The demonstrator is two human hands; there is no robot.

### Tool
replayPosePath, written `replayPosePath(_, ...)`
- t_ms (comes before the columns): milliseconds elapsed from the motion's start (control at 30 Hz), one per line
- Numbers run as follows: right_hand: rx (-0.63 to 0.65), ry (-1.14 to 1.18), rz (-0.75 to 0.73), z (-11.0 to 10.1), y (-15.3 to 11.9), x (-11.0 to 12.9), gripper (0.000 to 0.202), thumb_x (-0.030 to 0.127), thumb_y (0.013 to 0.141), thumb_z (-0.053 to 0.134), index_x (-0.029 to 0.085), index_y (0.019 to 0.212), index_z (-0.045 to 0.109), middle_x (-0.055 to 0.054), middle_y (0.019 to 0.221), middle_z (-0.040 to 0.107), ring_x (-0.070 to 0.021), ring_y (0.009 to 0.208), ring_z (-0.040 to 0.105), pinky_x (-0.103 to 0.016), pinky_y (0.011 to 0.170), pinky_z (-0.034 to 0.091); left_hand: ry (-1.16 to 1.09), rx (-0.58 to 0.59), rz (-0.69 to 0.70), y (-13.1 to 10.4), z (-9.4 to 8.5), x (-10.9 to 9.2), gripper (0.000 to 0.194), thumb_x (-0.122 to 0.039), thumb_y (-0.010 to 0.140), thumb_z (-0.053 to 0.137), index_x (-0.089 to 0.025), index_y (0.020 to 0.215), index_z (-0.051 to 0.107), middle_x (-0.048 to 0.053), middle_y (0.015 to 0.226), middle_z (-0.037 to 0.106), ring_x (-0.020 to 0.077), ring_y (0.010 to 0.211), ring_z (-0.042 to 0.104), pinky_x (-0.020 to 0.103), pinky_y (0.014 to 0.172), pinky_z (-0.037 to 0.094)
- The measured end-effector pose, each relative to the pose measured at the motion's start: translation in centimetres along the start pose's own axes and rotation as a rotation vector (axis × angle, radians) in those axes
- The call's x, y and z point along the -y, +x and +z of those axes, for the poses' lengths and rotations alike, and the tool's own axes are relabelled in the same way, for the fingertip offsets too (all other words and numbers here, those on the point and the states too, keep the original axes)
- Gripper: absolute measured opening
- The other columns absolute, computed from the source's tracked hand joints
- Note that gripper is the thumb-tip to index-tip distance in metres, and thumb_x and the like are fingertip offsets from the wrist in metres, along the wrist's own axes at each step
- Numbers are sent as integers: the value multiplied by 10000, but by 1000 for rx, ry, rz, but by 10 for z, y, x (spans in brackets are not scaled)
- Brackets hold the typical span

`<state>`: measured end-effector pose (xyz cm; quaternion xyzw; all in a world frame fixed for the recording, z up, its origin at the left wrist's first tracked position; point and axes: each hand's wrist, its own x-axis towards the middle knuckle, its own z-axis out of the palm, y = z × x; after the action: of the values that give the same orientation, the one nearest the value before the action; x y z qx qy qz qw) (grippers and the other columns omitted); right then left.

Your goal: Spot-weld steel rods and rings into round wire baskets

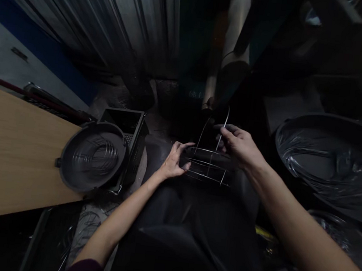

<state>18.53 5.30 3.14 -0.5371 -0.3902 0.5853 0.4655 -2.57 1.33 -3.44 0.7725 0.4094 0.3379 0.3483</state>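
The wire frame lies between the two sets of fingers: those of the left hand grasp its left end, thumb below and forefinger above, while those of the right hand pinch an upright wire rising above it. The frame's underside and right end fade into darkness below the right fingers, whose tips are shadowed; well right of them, a large basin is cut off
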Motion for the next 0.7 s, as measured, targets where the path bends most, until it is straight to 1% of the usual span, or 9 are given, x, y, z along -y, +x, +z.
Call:
replayPosePath(100, 33, -25, 68, 12, -3, -11, 334, 434, 671, 715, 154, 798, 584, 38, 542, 483, -60, 407, 396, -185, 344, 280, 74, 25, -43, -6, 2, 4, 688, -333, 712, 639, -190, 1328, 367, 114, 1196, 397, 276, 1142, 424, 453, 1002, 360)
replayPosePath(167, 25, -36, 72, 16, -6, -15, 336, 424, 668, 719, 155, 814, 583, 36, 567, 494, -60, 417, 408, -186, 351, 293, 133, 35, -28, -8, 5, 4, 719, -345, 697, 664, -199, 1329, 356, 112, 1188, 434, 288, 1135, 433, 478, 1005, 342)
replayPosePath(200, 11, -39, 65, 17, -6, -15, 344, 414, 663, 725, 156, 839, 582, 35, 583, 503, -62, 425, 420, -187, 356, 304, 138, 14, -20, -8, 8, 4, 715, -332, 695, 663, -203, 1324, 348, 105, 1166, 459, 279, 1101, 457, 479, 993, 349)
replayPosePath(267, -17, -33, 48, 16, -4, -11, 386, 393, 644, 745, 162, 900, 572, 37, 593, 518, -72, 437, 448, -190, 364, 322, 90, -83, -7, -4, 12, 4, 692, -273, 685, 654, -201, 1292, 331, 95, 1121, 494, 248, 1022, 500, 461, 955, 382)
replayPosePath(333, -24, -6, 17, 14, 1, -2, 427, 374, 626, 764, 170, 936, 555, 44, 581, 523, -81, 440, 464, -189, 367, 331, 15, -176, 32, 5, 15, 4, 669, -224, 655, 658, -198, 1232, 322, 96, 1104, 504, 231, 991, 520, 444, 931, 403)
replayPosePath(367, -22, 8, -2, 13, 6, 3, 426, 370, 621, 770, 172, 927, 549, 48, 569, 521, -80, 433, 460, -187, 365, 329, -12, -198, 58, 11, 16, 5, 654, -210, 645, 662, -201, 1201, 319, 95, 1096, 507, 226, 984, 526, 441, 925, 407)
replayPosePath(433, -21, 21, -36, 13, 16, 13, 388, 379, 629, 768, 177, 867, 537, 53, 548, 514, -69, 405, 436, -183, 355, 317, -34, -210, 104, 25, 15, 5, 630, -194, 634, 669, -210, 1155, 316, 92, 1087, 508, 222, 981, 533, 443, 918, 410)
replayPosePath(533, -32, -3, -57, 14, 32, 25, 357, 408, 651, 756, 177, 775, 514, 49, 538, 506, -56, 384, 410, -177, 346, 299, -50, -221, 144, 46, 7, 4, 646, -173, 621, 674, -217, 1148, 302, 98, 1095, 510, 226, 999, 539, 440, 912, 418)
replayPosePath(700, -38, -34, -71, 16, 50, 39, 385, 445, 633, 758, 175, 735, 503, 49, 522, 482, -53, 383, 396, -178, 340, 265, -71, -229, 207, 73, -6, 3, 682, -170, 628, 674, -204, 1179, 275, 100, 1067, 541, 224, 980, 567, 426, 905, 428)
